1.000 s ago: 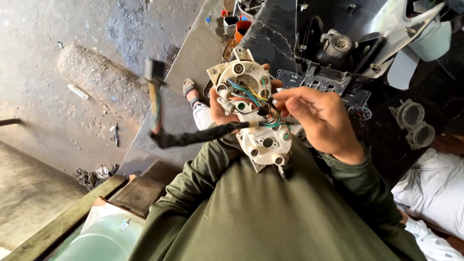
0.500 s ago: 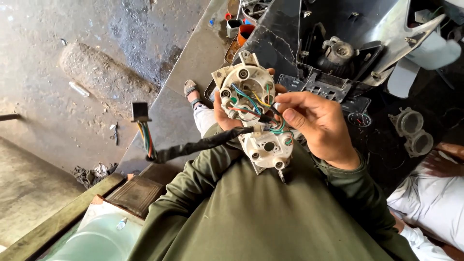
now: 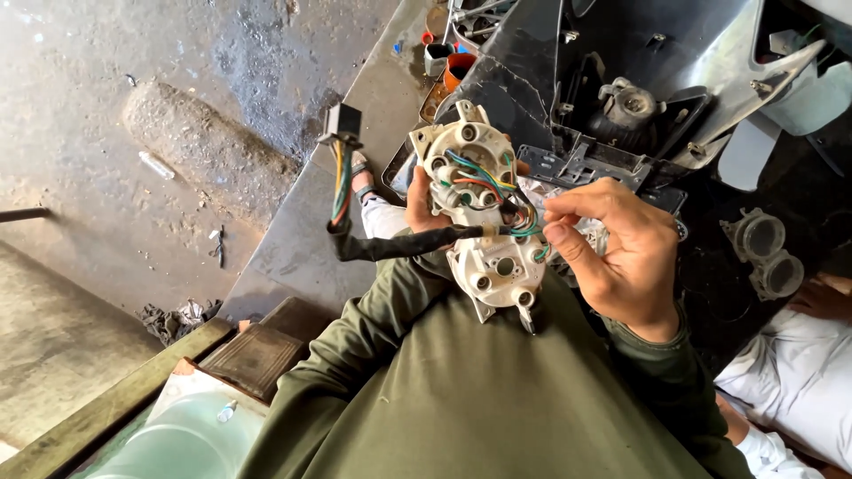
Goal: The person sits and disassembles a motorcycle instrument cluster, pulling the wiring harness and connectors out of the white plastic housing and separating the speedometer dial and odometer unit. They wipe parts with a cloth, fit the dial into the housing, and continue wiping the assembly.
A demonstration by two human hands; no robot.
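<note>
The left hand (image 3: pixel 419 200) holds a white plastic housing (image 3: pixel 484 222) from behind, with the fingers closed around its left edge, so the back side with round sockets faces the camera. The housing is in front of the chest of the person, above the green sleeves. The right hand (image 3: pixel 621 253) is at the right side of the housing; its thumb and first finger are pressed together on the coloured wires (image 3: pixel 519 220) that cross the back of the housing. A thick black cable (image 3: pixel 399 244) leaves the housing to the left, bends upward and ends in a black plug (image 3: pixel 342 124) that hangs free in the air. Behind the housing stands a dark vehicle body (image 3: pixel 568 80) with open parts. At the right edge a person in white clothes (image 3: pixel 799 372) is near, beside two clear round covers (image 3: pixel 763 253).
</note>
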